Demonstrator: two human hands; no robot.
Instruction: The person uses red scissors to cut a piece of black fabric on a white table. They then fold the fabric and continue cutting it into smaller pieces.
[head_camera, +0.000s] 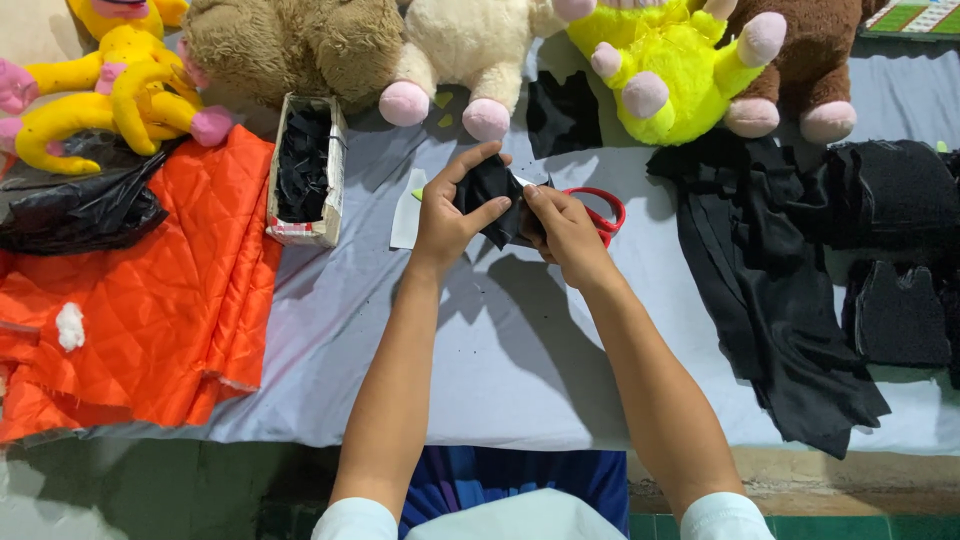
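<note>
My left hand (445, 212) pinches a small piece of black fabric (490, 195) held above the grey table cover (500, 350). My right hand (565, 228) grips red-handled scissors (603, 212), whose blades meet the fabric's right edge. The blades are mostly hidden by the cloth and my fingers. A small white paper piece (408, 210) lies on the cover just left of my left hand.
Orange quilted fabric (150, 300) and a black plastic bag (80, 205) lie at left. A small cardboard box (305, 170) holds black scraps. Black cloth (770, 290) and cut black pieces (895, 310) lie at right. Several plush toys (660, 70) line the far edge.
</note>
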